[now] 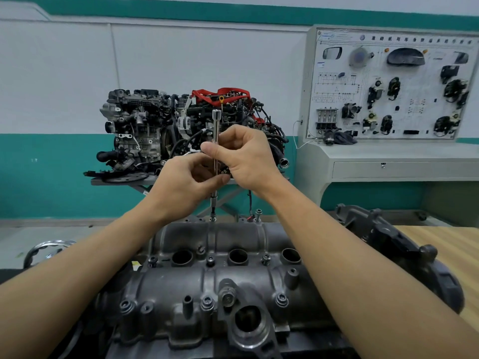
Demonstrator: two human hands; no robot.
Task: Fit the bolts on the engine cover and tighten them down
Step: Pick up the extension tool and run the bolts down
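A grey metal engine cover lies in front of me with several bolts seated along its rows. A long chrome extension bar stands upright, its socket end on a bolt at the cover's far edge. My right hand pinches the bar near its middle between thumb and fingers. My left hand grips the bar lower down, fingers curled round it. Another bolt stands raised at the far edge, to the right of the bar.
A complete engine sits on a stand behind the cover. A training panel with car parts stands at the back right. A black housing lies on the wooden bench at right. A chrome ring shows at left.
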